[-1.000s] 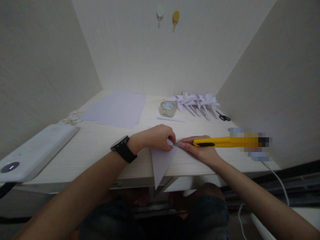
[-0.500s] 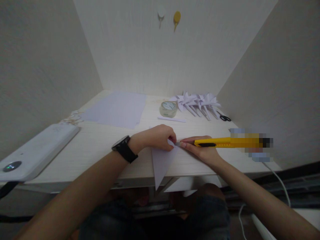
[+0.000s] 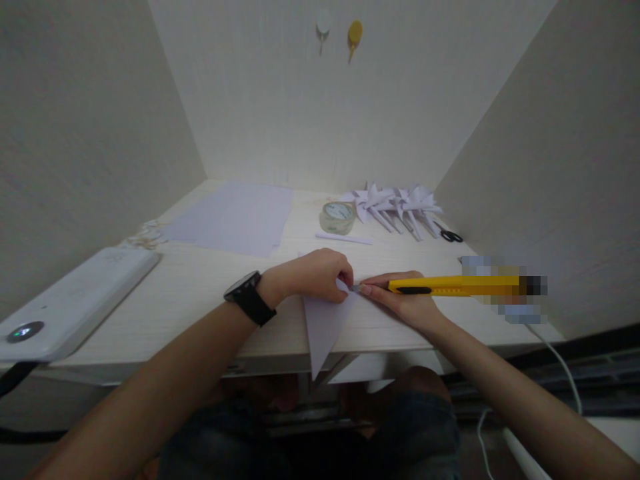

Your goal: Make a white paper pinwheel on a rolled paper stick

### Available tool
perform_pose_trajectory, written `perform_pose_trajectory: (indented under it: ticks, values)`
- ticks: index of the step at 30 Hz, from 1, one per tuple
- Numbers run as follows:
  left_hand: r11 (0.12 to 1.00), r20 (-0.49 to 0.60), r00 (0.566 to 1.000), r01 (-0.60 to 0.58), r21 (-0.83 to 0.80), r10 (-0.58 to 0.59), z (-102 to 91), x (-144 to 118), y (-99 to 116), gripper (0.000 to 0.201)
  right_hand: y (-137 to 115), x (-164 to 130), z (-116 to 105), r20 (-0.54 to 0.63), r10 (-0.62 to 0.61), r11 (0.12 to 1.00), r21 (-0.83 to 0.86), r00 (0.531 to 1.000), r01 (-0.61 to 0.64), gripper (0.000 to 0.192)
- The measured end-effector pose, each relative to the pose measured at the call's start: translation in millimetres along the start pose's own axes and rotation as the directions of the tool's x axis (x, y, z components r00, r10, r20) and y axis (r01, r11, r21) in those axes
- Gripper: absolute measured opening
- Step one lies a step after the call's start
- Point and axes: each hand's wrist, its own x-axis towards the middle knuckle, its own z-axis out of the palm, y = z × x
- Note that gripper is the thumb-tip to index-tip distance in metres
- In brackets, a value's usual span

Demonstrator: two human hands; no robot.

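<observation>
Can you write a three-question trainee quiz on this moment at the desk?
1. True or false: the right hand holds a yellow utility knife.
2. Which lies nearest the roll of tape? A) the black scissors B) the thin paper strip C) the white device
3. Fill in: the left hand pins a folded paper ____ whose point hangs over the desk edge.

Key: 1 true; 2 B; 3 triangle.
</observation>
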Motion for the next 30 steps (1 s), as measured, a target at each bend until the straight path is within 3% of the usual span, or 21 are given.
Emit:
perform_pose_trajectory:
  ticks: [9,14,18,22,30]
  values:
    - [0.999,-0.013,0.999,0.034,0.033,-0.033,-1.1,-1,2,0.029,-3,-3,2,-0.038,-0.033,0.989,-0.142,0.999,0.027,0.017]
    - [0.986,-0.003,0.992,0.128,0.11,-0.129,-7.7,-3,2,0.035,0,-3,4,-0.067,-0.038,0.989,-0.142,0.997,0.028,0.02]
    - [0.989,0.088,0.986,0.135,0.063,-0.14,-16.5,1,1,0.042,-1,-2,4,-0.059,-0.044,0.99,-0.139,0.997,0.035,0.02]
    - [0.994,0.201,0.974,0.106,0.004,-0.104,-22.1,10,-3,0.033,-4,-2,3,-0.06,-0.029,0.989,-0.147,0.998,0.019,0.018]
    - [0.989,0.408,0.902,0.138,0.046,-0.144,-31.3,33,2,0.025,-6,-3,3,-0.054,-0.005,0.993,-0.116,0.999,-0.001,0.017]
